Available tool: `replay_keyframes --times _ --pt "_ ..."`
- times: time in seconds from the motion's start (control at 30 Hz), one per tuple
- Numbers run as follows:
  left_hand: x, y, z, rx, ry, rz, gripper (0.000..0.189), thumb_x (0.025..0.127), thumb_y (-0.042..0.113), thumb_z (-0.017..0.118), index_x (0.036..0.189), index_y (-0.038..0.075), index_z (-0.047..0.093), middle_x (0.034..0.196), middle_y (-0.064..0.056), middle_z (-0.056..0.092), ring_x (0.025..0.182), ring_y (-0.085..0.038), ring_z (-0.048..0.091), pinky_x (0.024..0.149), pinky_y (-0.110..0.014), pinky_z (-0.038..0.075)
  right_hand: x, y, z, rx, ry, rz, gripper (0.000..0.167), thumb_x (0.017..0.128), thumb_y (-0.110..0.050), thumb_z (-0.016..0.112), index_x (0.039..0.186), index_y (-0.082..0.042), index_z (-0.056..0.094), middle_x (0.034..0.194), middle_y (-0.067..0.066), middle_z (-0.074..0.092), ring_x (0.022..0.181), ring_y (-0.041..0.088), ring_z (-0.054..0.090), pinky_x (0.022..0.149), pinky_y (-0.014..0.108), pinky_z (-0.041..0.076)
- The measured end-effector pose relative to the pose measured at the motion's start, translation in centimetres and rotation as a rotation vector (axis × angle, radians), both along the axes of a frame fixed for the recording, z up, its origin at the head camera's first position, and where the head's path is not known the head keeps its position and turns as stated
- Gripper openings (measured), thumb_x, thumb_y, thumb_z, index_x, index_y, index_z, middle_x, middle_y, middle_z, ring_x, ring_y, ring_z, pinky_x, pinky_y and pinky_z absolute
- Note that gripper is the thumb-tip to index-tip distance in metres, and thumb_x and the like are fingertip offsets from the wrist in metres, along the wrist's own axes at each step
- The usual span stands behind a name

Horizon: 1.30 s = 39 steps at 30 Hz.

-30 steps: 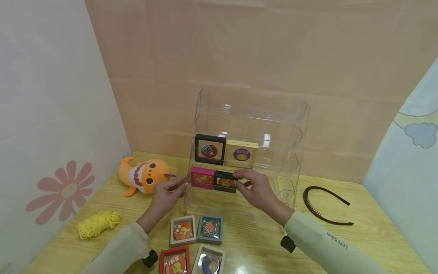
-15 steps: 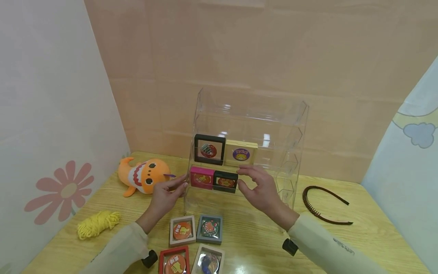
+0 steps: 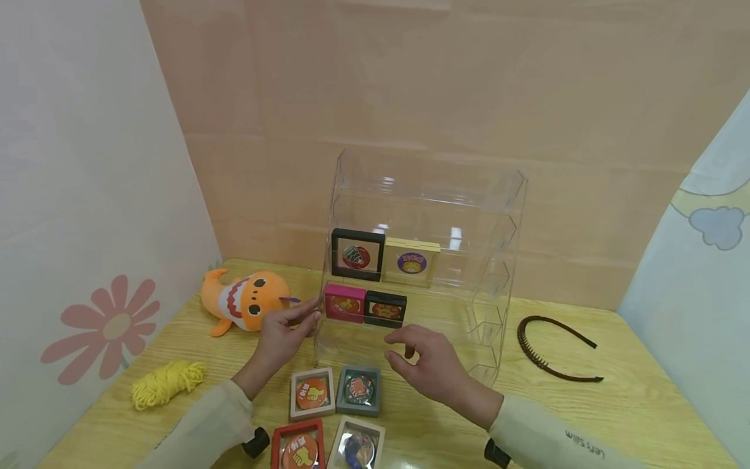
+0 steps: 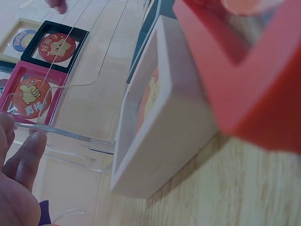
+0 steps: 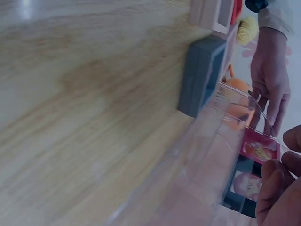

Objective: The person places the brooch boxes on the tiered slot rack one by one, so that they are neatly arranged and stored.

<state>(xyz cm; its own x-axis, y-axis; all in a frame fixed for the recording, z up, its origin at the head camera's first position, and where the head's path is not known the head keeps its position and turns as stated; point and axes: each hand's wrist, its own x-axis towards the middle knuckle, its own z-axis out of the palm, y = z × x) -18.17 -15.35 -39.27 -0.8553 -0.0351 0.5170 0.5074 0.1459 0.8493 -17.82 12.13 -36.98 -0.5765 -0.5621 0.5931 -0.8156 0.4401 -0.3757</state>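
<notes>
A clear acrylic display rack (image 3: 410, 218) stands upright on the table. My left hand (image 3: 282, 339) pinches its left side edge between thumb and fingers; the left wrist view shows fingertips (image 4: 35, 143) against that edge. On the lower tier a magenta framed badge (image 3: 344, 302) stands beside a small black framed badge (image 3: 385, 309). One tier up are a larger black frame (image 3: 358, 255) and a cream frame (image 3: 411, 262), each with a round badge. Below the small black frame, my right hand (image 3: 430, 361) hovers before the rack, its fingers loosely bent and holding nothing.
Several framed badges lie in front of the rack: beige (image 3: 313, 393), grey-blue (image 3: 359, 391), red (image 3: 298, 445) and off-white (image 3: 357, 444). An orange plush shark (image 3: 258, 303) and yellow yarn (image 3: 168, 384) are at left. A brown headband (image 3: 530, 352) lies at right.
My right hand has let go of the small black frame's right side, then moved down and slightly left. My left hand stays at the rack's edge.
</notes>
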Motion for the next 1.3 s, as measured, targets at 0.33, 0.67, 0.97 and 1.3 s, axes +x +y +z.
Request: replay_keyframes --times 0.33,0.67,0.97,1.3 --pt "0.1 0.0 0.0 0.008 0.0 0.007 0.027 0.086 -0.011 0.062 0.113 -0.012 0.063 0.108 -0.023 0.063 0.087 -0.038 0.065 0.061 -0.039 0.059 0.6 0.3 -2.2 0.219 -0.207 0.005 0.023 0.086 -0.018 0.072 0.105 -0.006 0.071 0.104 0.003 0.068 0.063 -0.003 0.049 0.053 0.016 0.047" --pt "-0.1 0.0 -0.2 0.017 0.007 0.003 0.026 0.086 -0.011 0.062 0.113 -0.012 0.063 0.108 -0.023 0.063 0.087 -0.041 0.064 0.061 -0.04 0.059 1.1 0.3 -3.5 0.267 -0.142 0.054 0.022 0.086 -0.02 0.071 0.103 -0.005 0.071 0.104 0.004 0.068 0.064 -0.005 0.052 0.054 0.012 0.047" --pt "0.0 0.0 -0.3 0.01 0.005 0.007 0.027 0.086 -0.01 0.063 0.113 -0.011 0.063 0.108 -0.023 0.063 0.087 -0.037 0.065 0.061 -0.039 0.059 1.5 -0.1 -4.3 0.32 -0.155 0.044 0.025 0.087 -0.026 0.07 0.103 -0.007 0.071 0.103 0.002 0.068 0.068 -0.003 0.054 0.06 0.016 0.05" --pt "-0.1 0.0 -0.4 0.006 0.002 0.011 0.026 0.087 -0.009 0.063 0.112 -0.011 0.064 0.108 -0.023 0.063 0.086 -0.04 0.064 0.06 -0.037 0.059 1.7 -0.3 -5.1 0.395 -0.069 -0.001 0.025 0.089 -0.029 0.067 0.102 -0.009 0.071 0.104 0.001 0.065 0.094 0.016 0.062 0.079 0.032 0.056"
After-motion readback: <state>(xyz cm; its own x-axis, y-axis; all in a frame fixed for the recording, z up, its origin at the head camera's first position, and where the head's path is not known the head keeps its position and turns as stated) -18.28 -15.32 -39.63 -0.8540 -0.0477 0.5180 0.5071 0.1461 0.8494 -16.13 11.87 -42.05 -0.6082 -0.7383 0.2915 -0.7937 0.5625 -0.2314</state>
